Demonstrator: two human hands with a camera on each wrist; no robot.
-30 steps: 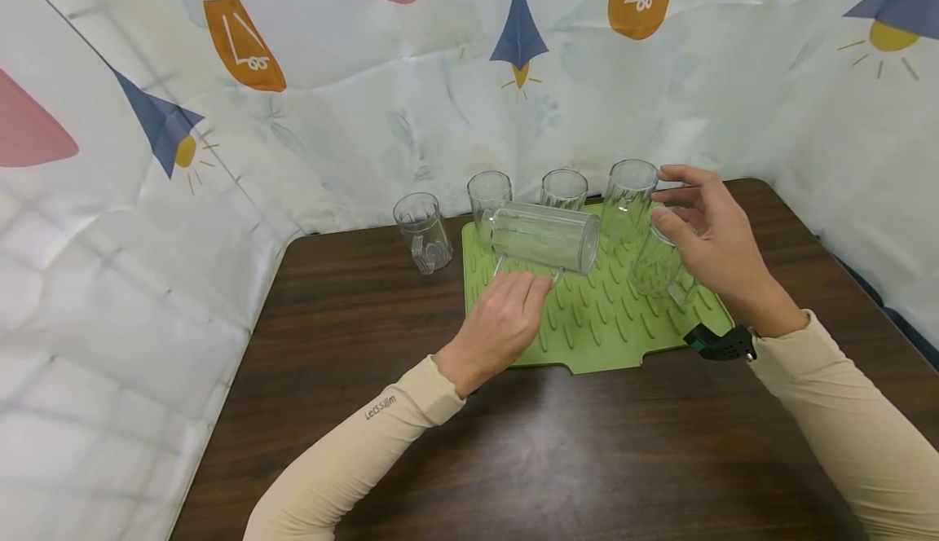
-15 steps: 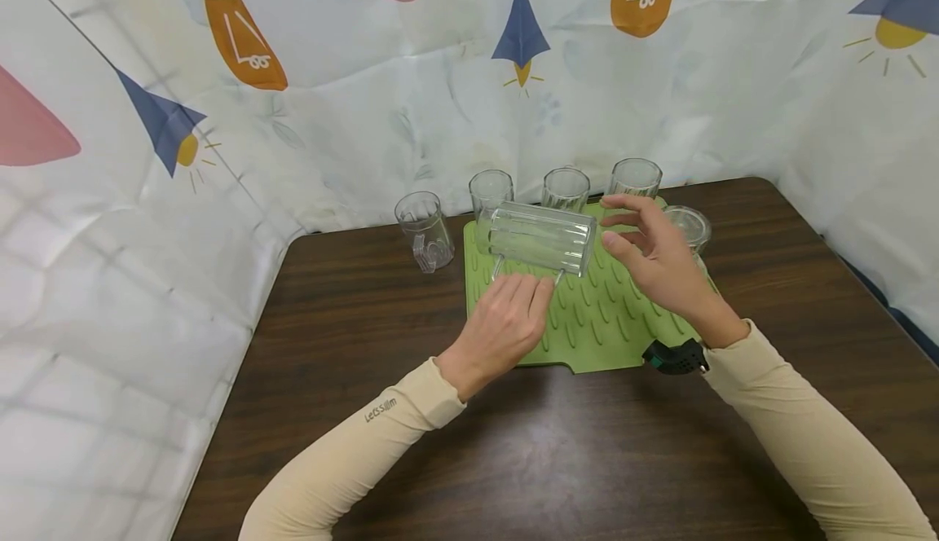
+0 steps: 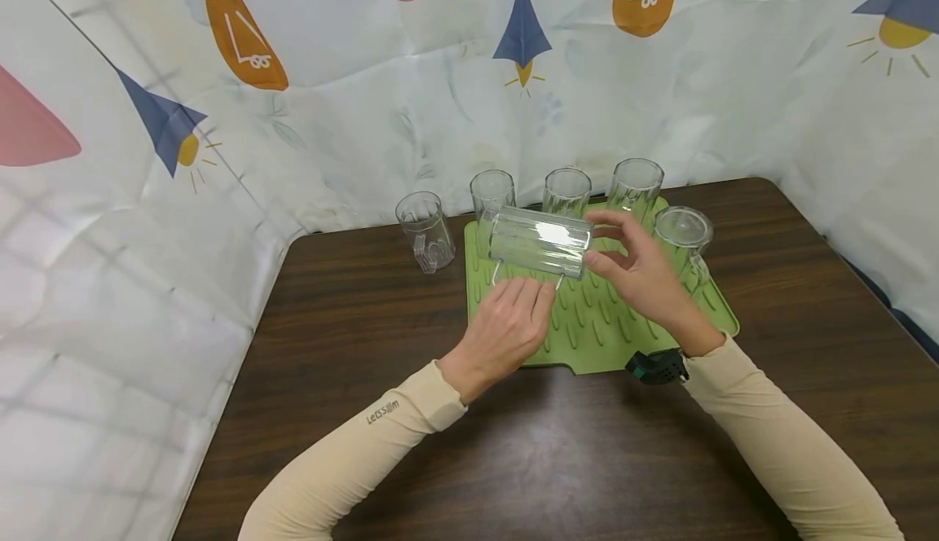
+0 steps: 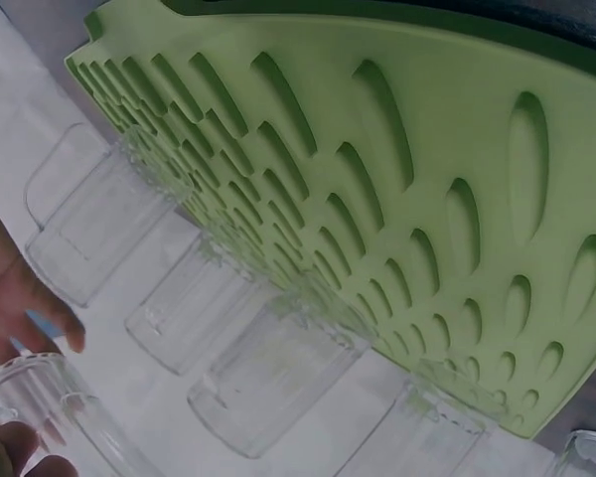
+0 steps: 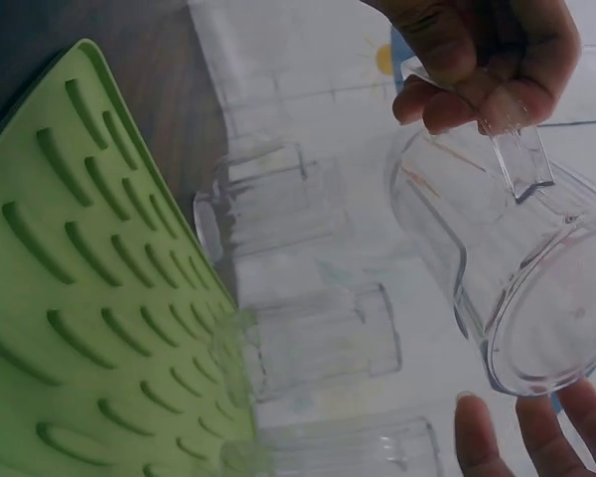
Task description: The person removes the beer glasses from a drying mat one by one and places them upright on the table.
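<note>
My left hand (image 3: pixel 508 325) grips the handle of a clear mug (image 3: pixel 539 241), which lies sideways in the air over a green drying mat (image 3: pixel 587 337). In the right wrist view the mug's flat base (image 5: pixel 566 308) faces my right hand, and curled left fingers (image 5: pixel 521 104) wrap its handle. My right hand (image 3: pixel 645 280) is at the base end, its fingers spread and slightly bent, fingertips right at the edge of the base. Behind the right hand, another clear mug (image 3: pixel 684 231) stands upside down on the mat.
Three clear glasses stand along the mat's back edge: left (image 3: pixel 493 186), middle (image 3: pixel 567 186) and right (image 3: pixel 637 178). A clear mug (image 3: pixel 427 239) stands on the dark wooden table (image 3: pixel 352 321), left of the mat. A printed white curtain (image 3: pixel 440 109) hangs behind.
My right hand has moved left, away from the upside-down mug, to the base of the held mug. The held mug has turned slightly; my left hand keeps its grip on the handle.
</note>
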